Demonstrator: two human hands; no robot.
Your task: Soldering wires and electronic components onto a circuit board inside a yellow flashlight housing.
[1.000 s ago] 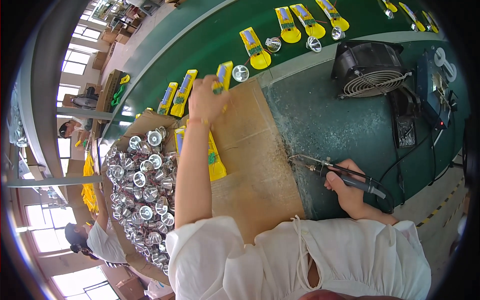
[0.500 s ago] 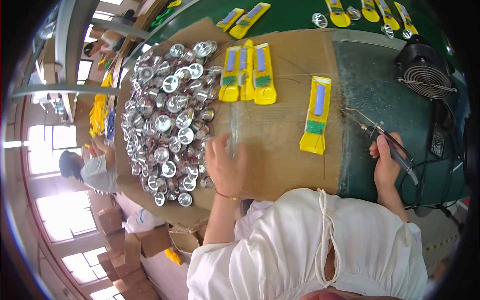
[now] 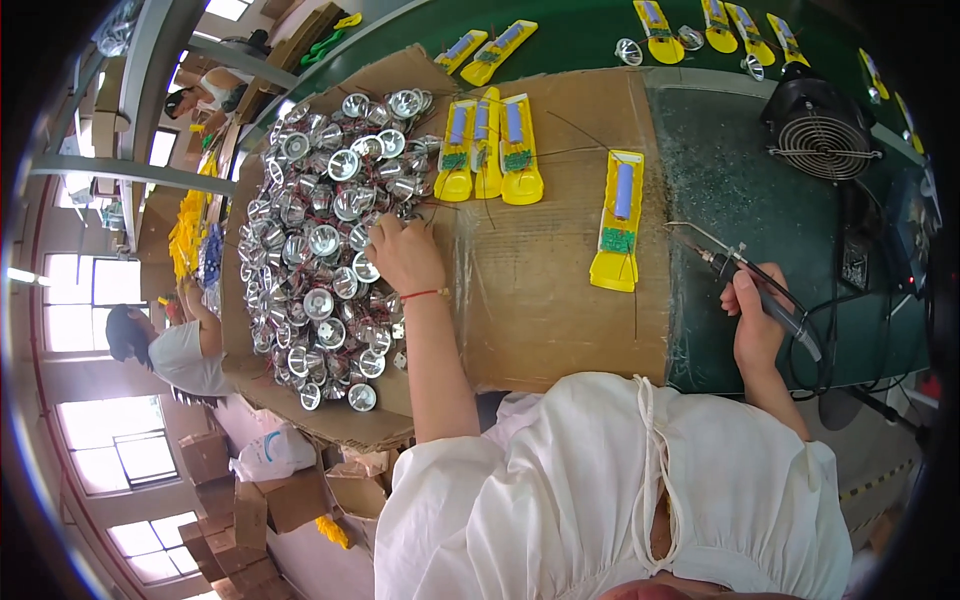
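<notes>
My left hand (image 3: 405,258) is on the right edge of a heap of shiny silver lamp reflectors (image 3: 322,240) with thin red wires. Its fingers curl down among the cups, and whatever they grip is hidden. In my right hand (image 3: 757,325) is a soldering iron (image 3: 765,295) with a thin metal tube along it, its tip pointing left. Left of that tip, a yellow flashlight housing (image 3: 617,222) lies on the cardboard (image 3: 560,330). It holds a blue-violet cylindrical cell (image 3: 624,190) and a green circuit board (image 3: 618,241), with dark wire at its lower end.
Three more yellow housings (image 3: 487,145) lie side by side near the heap. Others (image 3: 660,32), some with reflectors, rest on the green surface at the back. A black fan with a round grille (image 3: 822,150) stands at right, near cables (image 3: 825,350). Two people work at far left.
My left hand has moved up and left from the bare cardboard onto the reflector heap. My right hand still holds the soldering iron; the whole view has shifted slightly.
</notes>
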